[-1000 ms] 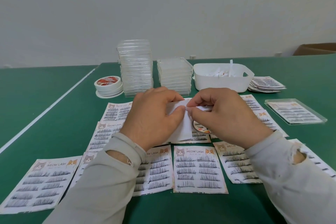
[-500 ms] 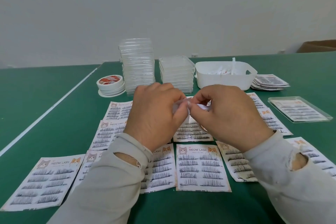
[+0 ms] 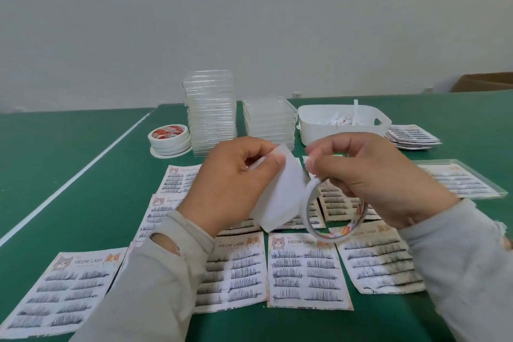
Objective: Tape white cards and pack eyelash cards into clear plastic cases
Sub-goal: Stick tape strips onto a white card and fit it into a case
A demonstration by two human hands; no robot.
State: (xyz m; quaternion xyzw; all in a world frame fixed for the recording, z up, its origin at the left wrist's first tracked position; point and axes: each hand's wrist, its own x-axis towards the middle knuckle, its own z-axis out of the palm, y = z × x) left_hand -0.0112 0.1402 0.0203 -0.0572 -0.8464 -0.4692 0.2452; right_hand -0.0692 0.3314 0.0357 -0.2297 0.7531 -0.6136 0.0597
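My left hand [image 3: 236, 183] grips a white card [image 3: 283, 197] by its upper edge, raised above the table and tilted. My right hand [image 3: 369, 175] holds a thin roll of double-sided tape [image 3: 333, 214], which hangs from its curled fingers beside the card; thumb and forefinger pinch together near the card's top corner. Several eyelash cards [image 3: 305, 269] printed "MEOW LASH" lie in rows on the green table [image 3: 69, 175] under both hands. Two stacks of clear plastic cases [image 3: 211, 111] stand behind. One packed clear case [image 3: 460, 180] lies at the right.
Stacked tape rolls [image 3: 170, 138] sit left of the case stacks. A white bin [image 3: 344, 130] with paper scraps stands at the back right, with a pile of eyelash cards [image 3: 410, 137] beside it. A cardboard box [image 3: 483, 82] shows at the far right edge.
Both hands have lifted and drawn apart. The white card has come up off the table, and the tape roll now hangs in plain sight from my right hand.
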